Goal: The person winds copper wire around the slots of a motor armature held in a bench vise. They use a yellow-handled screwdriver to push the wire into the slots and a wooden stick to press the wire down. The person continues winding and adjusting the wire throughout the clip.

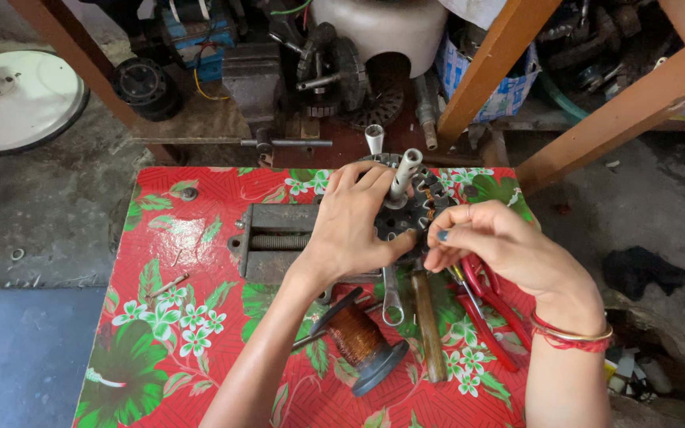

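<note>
— What stood out first, from where you were?

— The table [192, 372], under a red cloth with green leaves and white flowers. On it lay a grey bench vise [275, 238], and on the vise's right end sat the dark fan stator [418, 210], its white shaft sticking up.

— And the hands?

— The left hand [350, 226] was spread over the stator, fingers curled round its rim, steadying it. The right hand [489, 242] was pinched shut at the near edge; I judged it held fine copper wire, though the strand was too thin to see.

— So which step was it?

— Winding, I'd say: wire being laid into a slot. The next move would have called for a steady pull and a still stator, so the strand seated without kinking.

— Anything beside them?

— A wooden-handled tool [428, 325], red-handled pliers [489, 313], a spanner [391, 297], and a spool of copper wire [361, 339] lying near the wrist.

— Any packages or signs?

— One blue-and-white printed bag [509, 91] back among the clutter under the bench, behind a slanting wooden beam. No signs that I saw.
</note>
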Action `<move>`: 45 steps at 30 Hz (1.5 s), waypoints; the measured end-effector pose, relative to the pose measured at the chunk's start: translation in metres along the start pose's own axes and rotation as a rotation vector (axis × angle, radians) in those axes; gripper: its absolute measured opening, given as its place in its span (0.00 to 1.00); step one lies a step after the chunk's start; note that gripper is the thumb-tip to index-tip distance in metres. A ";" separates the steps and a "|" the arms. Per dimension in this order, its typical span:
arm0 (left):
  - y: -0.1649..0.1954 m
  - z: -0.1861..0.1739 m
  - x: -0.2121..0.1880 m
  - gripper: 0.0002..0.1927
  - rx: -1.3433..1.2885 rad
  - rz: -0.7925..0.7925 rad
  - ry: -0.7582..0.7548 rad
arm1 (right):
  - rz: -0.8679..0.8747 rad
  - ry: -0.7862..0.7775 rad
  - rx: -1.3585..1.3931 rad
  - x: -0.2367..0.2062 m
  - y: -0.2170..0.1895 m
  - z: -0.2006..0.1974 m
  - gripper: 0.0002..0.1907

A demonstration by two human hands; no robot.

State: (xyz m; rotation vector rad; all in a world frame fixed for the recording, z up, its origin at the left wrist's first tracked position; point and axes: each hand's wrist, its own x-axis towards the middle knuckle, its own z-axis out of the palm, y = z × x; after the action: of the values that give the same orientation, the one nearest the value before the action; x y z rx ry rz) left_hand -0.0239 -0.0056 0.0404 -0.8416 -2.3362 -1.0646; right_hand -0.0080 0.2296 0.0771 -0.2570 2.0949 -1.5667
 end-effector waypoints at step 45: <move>0.007 0.008 0.002 0.26 0.037 -0.080 0.063 | 0.187 0.191 -0.398 0.032 0.038 -0.021 0.05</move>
State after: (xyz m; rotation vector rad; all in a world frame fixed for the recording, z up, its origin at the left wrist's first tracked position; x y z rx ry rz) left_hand -0.0219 0.0047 0.0404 -0.6966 -2.3469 -1.0607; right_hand -0.0403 0.2457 0.0368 -0.0447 2.4912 -1.0950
